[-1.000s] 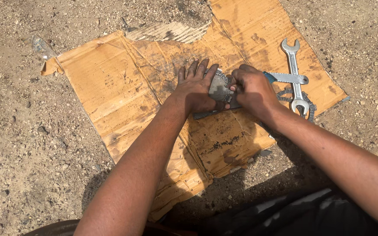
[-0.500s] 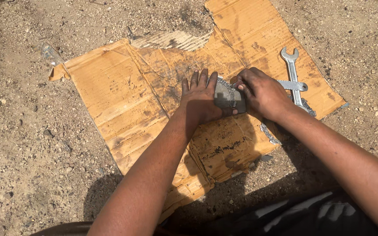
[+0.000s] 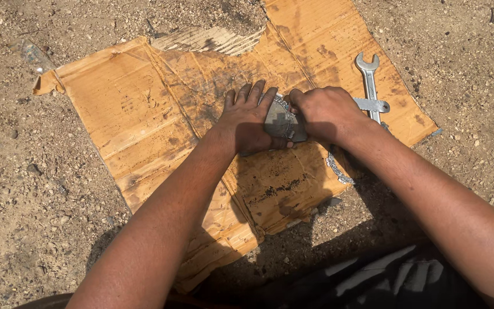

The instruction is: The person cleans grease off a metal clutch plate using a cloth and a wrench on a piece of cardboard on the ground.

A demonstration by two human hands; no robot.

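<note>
A grey metal part (image 3: 283, 121) with a toothed rim lies on a stained sheet of brown cardboard (image 3: 138, 109) spread over dirt ground. My left hand (image 3: 248, 117) presses on it from the left, fingers spread flat over the cardboard. My right hand (image 3: 326, 111) grips the part from the right with fingers curled around it. A length of chain (image 3: 337, 169) trails out from under my right forearm toward the cardboard's edge.
Two silver open-ended wrenches (image 3: 370, 86) lie crossed on the cardboard just right of my right hand. The cardboard's top edge is torn (image 3: 212, 39), showing corrugation. Pebbly dirt (image 3: 41, 189) surrounds everything. Dark clothing with light stripes (image 3: 373, 280) shows at the bottom.
Both hands stay on the metal part; my left hand's fingers have shifted slightly on it. The view has moved a little, with the wrenches now further right.
</note>
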